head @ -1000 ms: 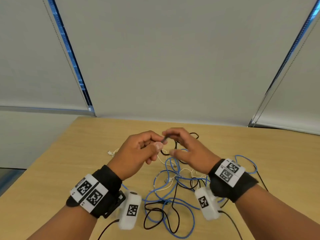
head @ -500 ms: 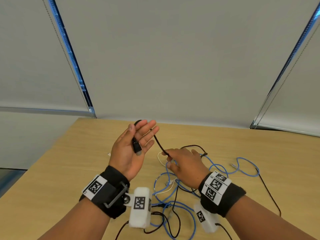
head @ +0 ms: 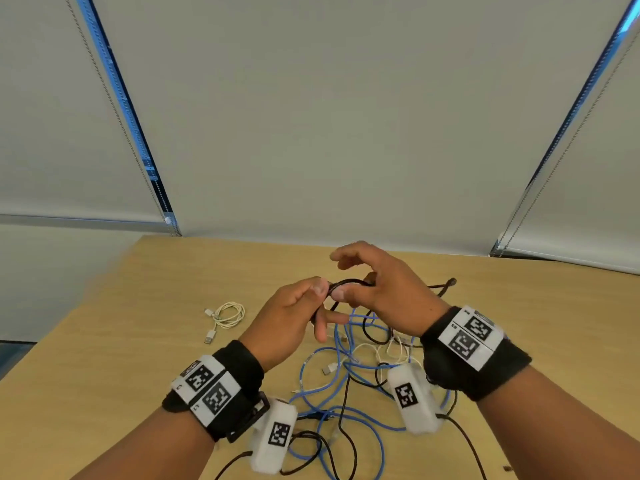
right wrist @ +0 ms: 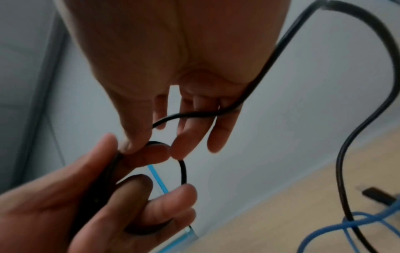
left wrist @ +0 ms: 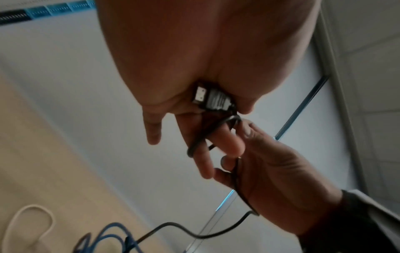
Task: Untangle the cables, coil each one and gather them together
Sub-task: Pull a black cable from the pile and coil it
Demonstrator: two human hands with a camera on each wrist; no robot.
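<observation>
My left hand (head: 328,304) holds the black cable (head: 347,282) by its USB plug (left wrist: 208,99), which is clamped between thumb and palm. A loop of that cable lies round its fingers. My right hand (head: 344,277) meets it above the table, thumb against the left fingers, and the black cable (right wrist: 194,115) runs across its curled fingers. From there the cable drops to the tangle (head: 346,375) of blue, black and white cables below both wrists. A white cable (head: 227,315) lies coiled to the left.
The wooden table (head: 121,358) ends at a wall with roller blinds (head: 311,133) behind it. The other black plug (head: 451,282) lies past my right hand. Thin black leads hang from the white wrist cameras (head: 273,434) over the front edge.
My right hand has come up from the tangle with a length of black cable to meet the left. The left hand, palm-up and open before, has turned over and gripped the plug.
</observation>
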